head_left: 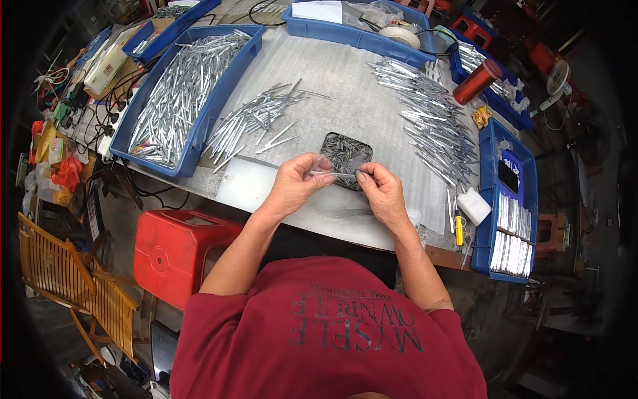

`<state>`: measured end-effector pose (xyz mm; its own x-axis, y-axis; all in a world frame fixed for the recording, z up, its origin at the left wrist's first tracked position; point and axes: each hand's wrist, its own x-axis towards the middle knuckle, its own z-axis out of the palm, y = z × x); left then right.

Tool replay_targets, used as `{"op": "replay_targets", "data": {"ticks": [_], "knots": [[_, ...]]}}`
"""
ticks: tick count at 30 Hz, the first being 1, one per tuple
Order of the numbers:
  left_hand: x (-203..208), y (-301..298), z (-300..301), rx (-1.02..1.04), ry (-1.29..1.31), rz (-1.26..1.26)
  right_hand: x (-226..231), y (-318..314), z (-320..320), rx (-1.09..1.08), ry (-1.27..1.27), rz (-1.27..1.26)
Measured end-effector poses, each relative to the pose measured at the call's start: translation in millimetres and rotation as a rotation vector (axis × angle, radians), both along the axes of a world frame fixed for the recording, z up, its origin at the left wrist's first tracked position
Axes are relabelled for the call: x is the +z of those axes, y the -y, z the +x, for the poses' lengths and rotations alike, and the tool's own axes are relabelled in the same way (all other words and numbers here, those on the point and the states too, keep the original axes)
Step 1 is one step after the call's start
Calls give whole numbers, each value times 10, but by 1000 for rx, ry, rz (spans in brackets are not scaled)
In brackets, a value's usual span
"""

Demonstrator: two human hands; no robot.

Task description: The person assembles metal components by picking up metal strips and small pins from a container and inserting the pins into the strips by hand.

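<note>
Between my two hands a thin silvery metal rod (340, 174) lies level, above the front part of a small black tray (325, 141). My left hand (300, 179) pinches the rod's left end between thumb and fingers. At the other end, the thumb and forefinger of my right hand (384, 191) are closed on it. Many small dark metal pins (345, 151) fill the tray. A loose pile of silvery metal rods (256, 116) lies to the left of the tray, and a larger spread of rods (432, 120) lies to the right.
A blue bin (119, 143) heaped with rods stands at the left. Another blue bin (488, 166) at the right holds stacked rods. Near it lie a white block (473, 206) and a yellow-handled tool (458, 229). A red stool (163, 256) stands below the table's left edge.
</note>
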<state>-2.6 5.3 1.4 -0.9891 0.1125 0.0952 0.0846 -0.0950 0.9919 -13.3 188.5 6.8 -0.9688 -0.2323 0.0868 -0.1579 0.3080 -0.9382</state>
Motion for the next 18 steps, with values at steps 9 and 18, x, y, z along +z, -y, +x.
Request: {"op": "replay_targets", "data": {"ticks": [9, 18], "knots": [[-104, -133, -7, 101, 247, 522, -166, 106, 151, 22, 133, -317], [-33, -155, 45, 101, 193, 406, -161, -7, 73, -7, 33, -81]]}}
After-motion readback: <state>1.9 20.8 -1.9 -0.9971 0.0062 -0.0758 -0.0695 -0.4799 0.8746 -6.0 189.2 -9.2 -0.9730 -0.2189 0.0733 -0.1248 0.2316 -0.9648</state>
